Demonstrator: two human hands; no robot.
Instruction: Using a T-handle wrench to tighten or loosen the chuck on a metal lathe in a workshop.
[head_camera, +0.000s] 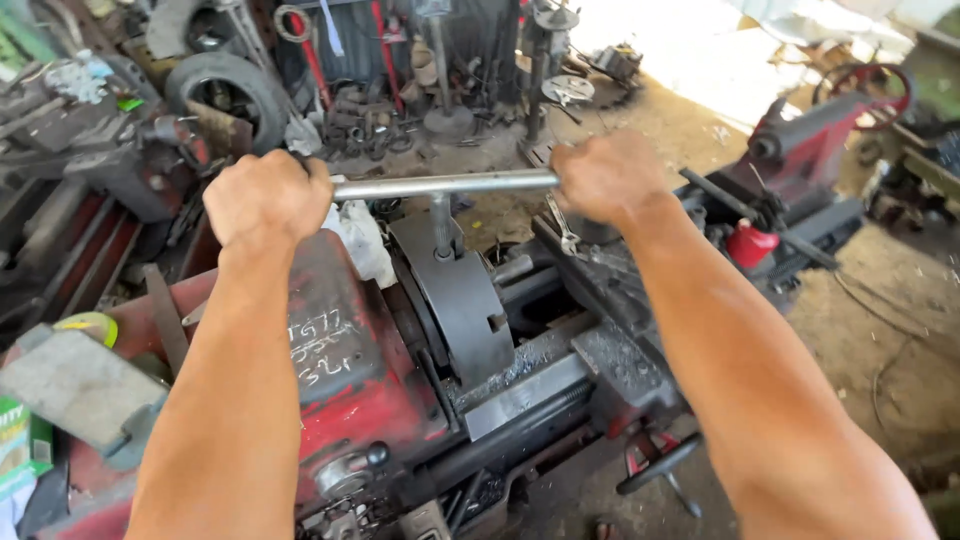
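A steel T-handle chuck key (445, 185) stands upright in the dark round chuck (458, 300) of a red lathe (350, 380). My left hand (268, 195) is closed on the left end of the key's crossbar. At the right end, my right hand (607, 175) grips the same bar. Both arms reach forward over the lathe's headstock. The key's shank drops from the bar's middle into the top of the chuck.
A spanner (562, 228) lies on the lathe carriage beside the chuck. A white rag (362, 240) sits behind the headstock. A red oil can (750, 243) stands at the right. Tyres (228, 88), tools and scrap metal crowd the back; dirt floor lies at the right.
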